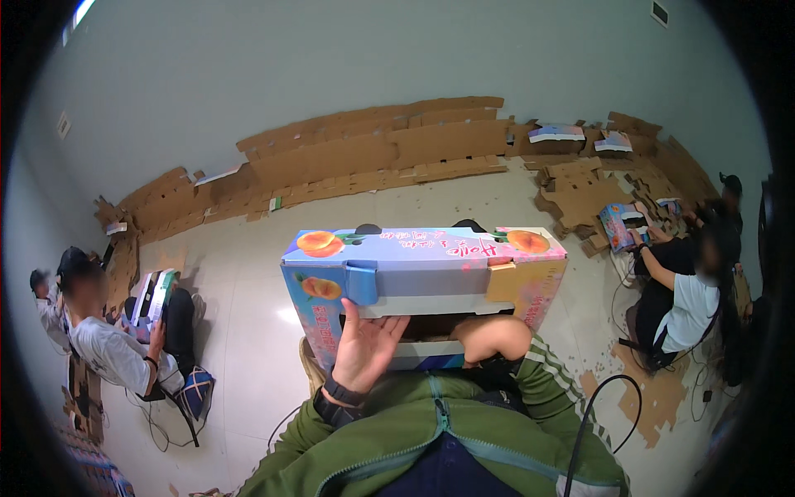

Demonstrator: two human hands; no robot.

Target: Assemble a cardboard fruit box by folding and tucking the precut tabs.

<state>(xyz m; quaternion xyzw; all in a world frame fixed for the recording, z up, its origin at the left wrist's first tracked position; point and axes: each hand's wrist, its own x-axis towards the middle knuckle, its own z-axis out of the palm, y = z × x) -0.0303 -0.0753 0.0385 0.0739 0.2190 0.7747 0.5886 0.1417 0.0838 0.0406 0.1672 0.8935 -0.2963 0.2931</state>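
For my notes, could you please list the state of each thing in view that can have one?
Printed box: open on near side
Left hand: open, palm showing
Right hand: at opening, fingers hidden
Green jacket: zipped partway
Left co-worker's box: dark gap showing
Right co-worker's box: open

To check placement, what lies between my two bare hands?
The head view shows the dark opening of the rectangular pink-and-blue cardboard box between left hand and right hand.
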